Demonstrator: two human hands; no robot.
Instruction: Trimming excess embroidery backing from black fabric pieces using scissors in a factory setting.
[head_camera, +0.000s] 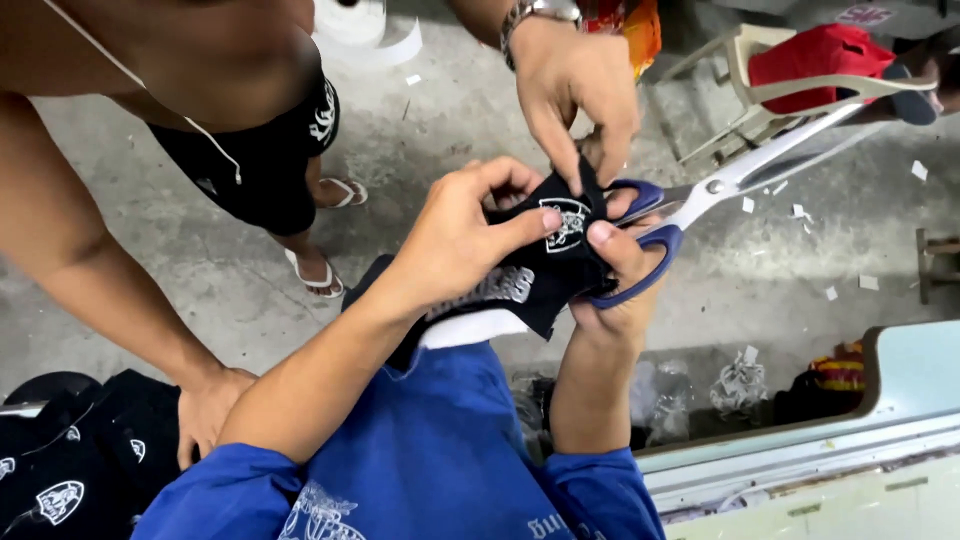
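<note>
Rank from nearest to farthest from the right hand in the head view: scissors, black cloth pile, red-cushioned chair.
From the right hand:
1. Scissors, held in it.
2. Red-cushioned chair, upper right.
3. Black cloth pile, far lower left.

I wear a blue shirt (430, 470) with short sleeves; pale printing crosses its front; my forearms are bare.

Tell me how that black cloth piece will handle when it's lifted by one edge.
The black cloth probably goes floppy: it already bunches and folds between the left hand and the right hand. It looks light, since fingertips alone hold it up. Likely not slippery, as a co-worker's hand pinches its top corner easily. The scissors sit in the right hand.
</note>
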